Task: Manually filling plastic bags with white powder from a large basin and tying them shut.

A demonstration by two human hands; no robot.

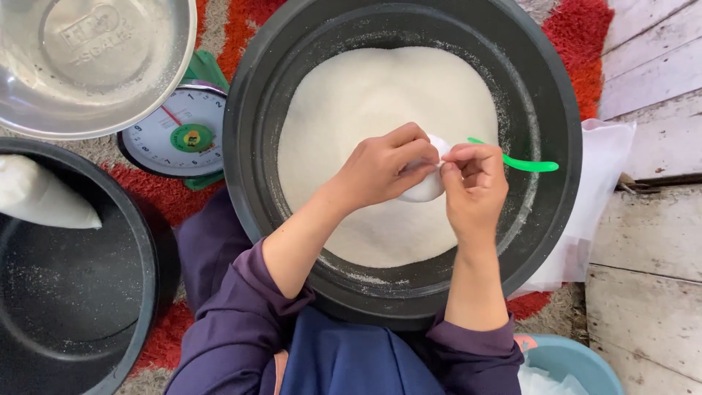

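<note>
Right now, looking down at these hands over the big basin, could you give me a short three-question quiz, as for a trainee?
1. True or false: the black basin holds white grains.
2. What do the left hand and right hand grip between them?
A. a small white bag
B. a metal ladle
3. What colour is the strip by the right hand?

Key: 1 true; 2 A; 3 green.

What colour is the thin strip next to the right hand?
Bright green. The strip sticks out past the right hand, seen in the head view.
</note>
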